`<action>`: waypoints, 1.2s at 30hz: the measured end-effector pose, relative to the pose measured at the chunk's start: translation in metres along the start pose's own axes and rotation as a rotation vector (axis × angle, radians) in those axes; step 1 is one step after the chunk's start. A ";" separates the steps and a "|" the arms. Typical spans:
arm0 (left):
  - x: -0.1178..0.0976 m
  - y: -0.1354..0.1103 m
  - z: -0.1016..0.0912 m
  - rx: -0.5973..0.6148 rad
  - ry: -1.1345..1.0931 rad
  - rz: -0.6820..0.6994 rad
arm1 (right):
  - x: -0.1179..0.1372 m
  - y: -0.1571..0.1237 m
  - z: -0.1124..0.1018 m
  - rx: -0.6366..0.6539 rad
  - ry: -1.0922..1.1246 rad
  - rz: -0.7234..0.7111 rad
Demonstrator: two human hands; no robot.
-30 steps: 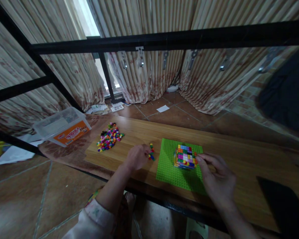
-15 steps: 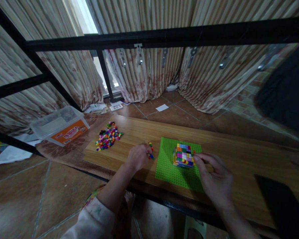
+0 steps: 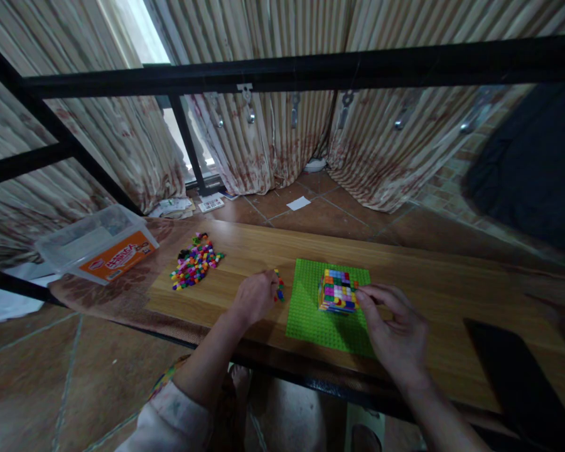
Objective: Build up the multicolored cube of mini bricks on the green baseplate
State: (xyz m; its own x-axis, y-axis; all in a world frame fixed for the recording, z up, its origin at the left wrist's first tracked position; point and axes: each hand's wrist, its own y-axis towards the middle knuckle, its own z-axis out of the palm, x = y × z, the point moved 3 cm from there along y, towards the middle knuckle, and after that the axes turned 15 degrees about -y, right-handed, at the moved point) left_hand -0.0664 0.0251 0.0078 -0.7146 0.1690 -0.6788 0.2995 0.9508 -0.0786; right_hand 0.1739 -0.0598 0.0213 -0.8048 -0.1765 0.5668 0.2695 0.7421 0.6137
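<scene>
A multicoloured block build point(image 3: 338, 292) of small toy bricks stands on the green baseplate point(image 3: 306, 326). At its upper right side, my right hand point(image 3: 398, 326) is closed in a pinch, with a small orange-red brick point(image 3: 356, 284) at the fingertips. Whether that brick touches the build I cannot tell. Left of the baseplate, my left hand point(image 3: 255, 296) is closed with its fingers down beside a few loose bricks point(image 3: 280, 291) on the wooden board. What its fingertips hold, if anything, is hidden.
A heap of mixed bricks point(image 3: 195, 262) lies on the left part of the wooden board point(image 3: 245, 242). Beyond it stands a clear plastic box point(image 3: 96, 245) with an orange label. A dark flat object point(image 3: 503, 370) lies at the right. A black metal bar point(image 3: 282, 72) crosses ahead.
The whole view has shifted a little, so everything sits further left. My right hand stays at the build's right side, and my left hand stays by the few loose bricks.
</scene>
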 end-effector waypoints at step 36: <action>-0.059 -0.017 0.038 0.256 -1.040 -0.052 | 0.024 -0.010 0.005 0.168 -0.003 -0.180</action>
State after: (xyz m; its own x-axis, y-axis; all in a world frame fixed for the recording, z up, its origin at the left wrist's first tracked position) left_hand -0.0052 -0.0108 0.0215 0.1235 -0.2888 -0.9494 0.4942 0.8475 -0.1936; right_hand 0.1488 -0.0679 0.0260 -0.8335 -0.3142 0.4545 0.0300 0.7957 0.6050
